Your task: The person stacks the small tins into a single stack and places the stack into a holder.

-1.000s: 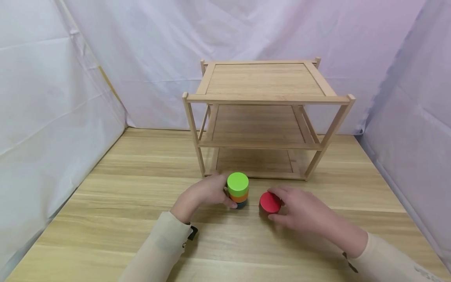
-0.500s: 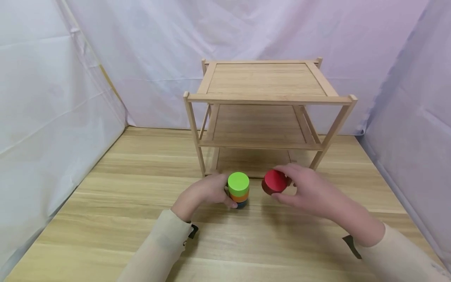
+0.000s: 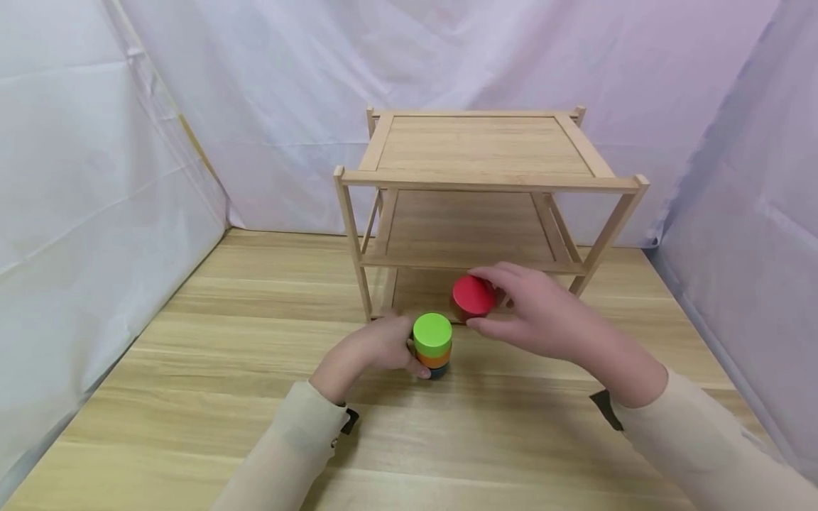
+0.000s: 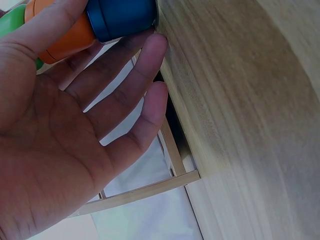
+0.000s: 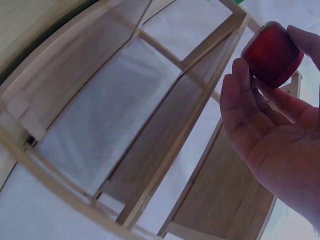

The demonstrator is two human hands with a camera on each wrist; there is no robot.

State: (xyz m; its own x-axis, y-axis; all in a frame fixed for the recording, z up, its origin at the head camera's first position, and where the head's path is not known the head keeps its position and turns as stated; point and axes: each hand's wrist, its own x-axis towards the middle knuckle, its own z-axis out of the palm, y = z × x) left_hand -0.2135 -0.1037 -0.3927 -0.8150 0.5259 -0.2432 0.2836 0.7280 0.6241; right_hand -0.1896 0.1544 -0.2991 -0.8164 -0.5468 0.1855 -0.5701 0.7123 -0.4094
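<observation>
Green [image 3: 432, 329], orange [image 3: 436, 360] and blue [image 3: 439, 371] small round canisters stand stacked on the wooden table, green on top. My left hand [image 3: 378, 345] grips this stack from the left; in the left wrist view the thumb lies over the orange canister [image 4: 67, 37] and the blue one [image 4: 125, 19] touches the tabletop. Off the table, a red round canister [image 3: 473, 295] is pinched between the thumb and fingers of my right hand [image 3: 540, 316]. It is in the air behind and to the right of the stack, before the shelf front. Its lid seam shows in the right wrist view.
Just behind the hands stands a three-level wooden shelf [image 3: 486, 145], its front rail near the stack. White cloth [image 3: 287, 85] hangs behind and on both sides. The wooden tabletop [image 3: 224, 333] stretches left and forward of the shelf.
My right hand has lifted the red canister off the table, carrying it away from me toward the shelf, then leftward. My left hand and the stack have stayed in place.
</observation>
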